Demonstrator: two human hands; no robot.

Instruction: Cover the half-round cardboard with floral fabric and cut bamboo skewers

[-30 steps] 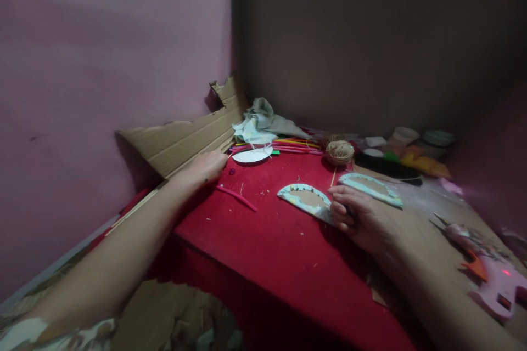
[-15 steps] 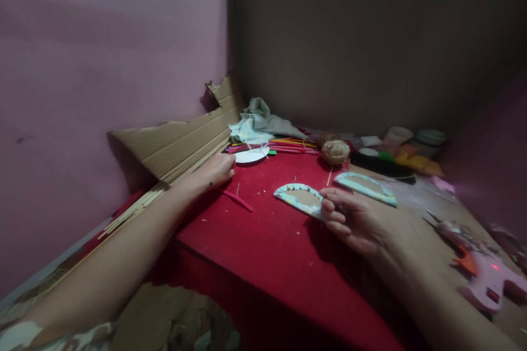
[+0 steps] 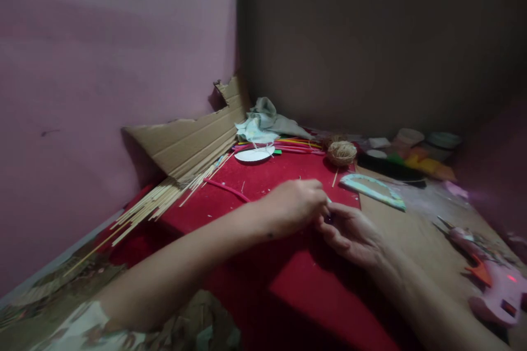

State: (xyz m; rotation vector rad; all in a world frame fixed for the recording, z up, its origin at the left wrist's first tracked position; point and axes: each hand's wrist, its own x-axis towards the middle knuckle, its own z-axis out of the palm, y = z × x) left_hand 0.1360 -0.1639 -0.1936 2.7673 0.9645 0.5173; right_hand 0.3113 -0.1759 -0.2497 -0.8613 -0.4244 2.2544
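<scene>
My left hand [image 3: 298, 205] is closed, its fingertips meeting my right hand [image 3: 349, 236] above the red tabletop [image 3: 300, 263]. My right fingers are bent in a pinch around the half-round cardboard piece with a fabric edge. Only a pale sliver of this piece shows between the hands; the rest is hidden behind my left hand. Whether my left fingers grip it or something else, I cannot make out. Beyond my right hand lies a second fabric-edged half-round piece [image 3: 370, 191]. A pink strip [image 3: 226, 188] lies to the left of my left hand.
Thin wooden sticks [image 3: 152, 203] lie at the left beside a folded cardboard sheet [image 3: 185, 145]. Further back are a white disc [image 3: 253, 154], crumpled fabric [image 3: 261, 123] and a twine ball [image 3: 341, 152]. A pink glue gun [image 3: 496, 290], its red light lit, rests at the right.
My left hand has moved right, from beside the white disc to my right hand. The half-round piece in my right hand is now mostly covered. The view has shifted slightly left.
</scene>
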